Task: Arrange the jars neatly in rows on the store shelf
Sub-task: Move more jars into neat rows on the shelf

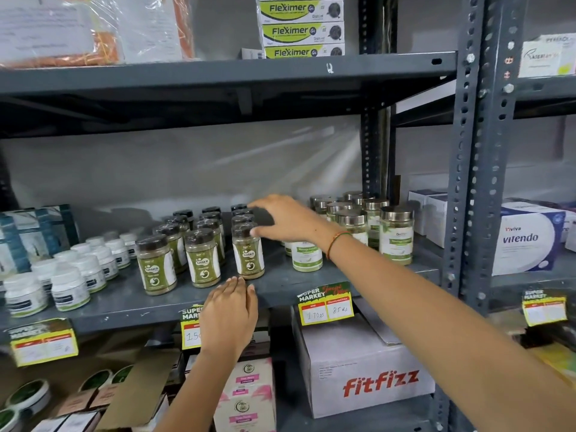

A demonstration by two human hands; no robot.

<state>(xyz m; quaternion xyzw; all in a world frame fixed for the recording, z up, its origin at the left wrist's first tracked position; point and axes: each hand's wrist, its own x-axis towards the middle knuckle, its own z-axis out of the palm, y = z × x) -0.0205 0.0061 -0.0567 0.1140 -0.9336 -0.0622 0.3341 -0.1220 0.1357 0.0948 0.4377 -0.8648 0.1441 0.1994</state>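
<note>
Green-labelled jars with dark lids (202, 260) stand in three rows on the grey middle shelf (124, 302). My right hand (283, 218) hovers over the right-hand row, fingers spread, thumb beside the lid of the front jar (248, 254); it holds nothing. My left hand (229, 313) lies flat at the shelf's front edge, fingers together and fingertips just short of that front jar. To the right stands a cluster of silver-lidded jars (396, 235). Small white jars (70, 286) sit in rows on the left.
Dark teal boxes (31, 232) stand at the far left. Price tags (325, 302) hang from the shelf edge. A FitFizz carton (361, 372) and pink boxes (246, 394) sit below. Fleximer boxes (300, 29) are stacked above. A steel upright (477, 169) bounds the right side.
</note>
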